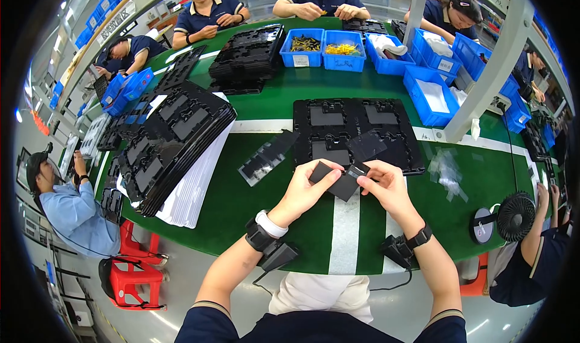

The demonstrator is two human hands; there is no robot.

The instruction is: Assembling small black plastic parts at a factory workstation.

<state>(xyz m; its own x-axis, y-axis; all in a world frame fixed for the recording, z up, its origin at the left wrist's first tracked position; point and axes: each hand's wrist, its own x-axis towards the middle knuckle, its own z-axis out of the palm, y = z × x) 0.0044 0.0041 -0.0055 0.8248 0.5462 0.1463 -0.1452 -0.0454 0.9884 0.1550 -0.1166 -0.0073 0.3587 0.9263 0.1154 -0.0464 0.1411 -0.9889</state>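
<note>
Both hands hold a small flat black rectangular piece (344,189) just over the near edge of a black moulded tray. My left hand (305,189) pinches its left side between thumb and fingers. At its upper right corner, my right hand (386,189) is closed on a narrow darker end; I cannot tell whether that end is a separate strip. Flat dark pieces lie in the pockets of the black tray (356,122). A dark film sheet (368,145) rests on the tray's near right part. Left of the tray lies a dark strip with clear film (263,161).
Stacked black trays (175,143) on white sheets stand at left, with another stack (248,56) farther back. Blue bins (302,56) line the far side. Crumpled clear film (447,171) and a small black fan (515,216) lie right, near a metal post (492,59). Co-workers sit around.
</note>
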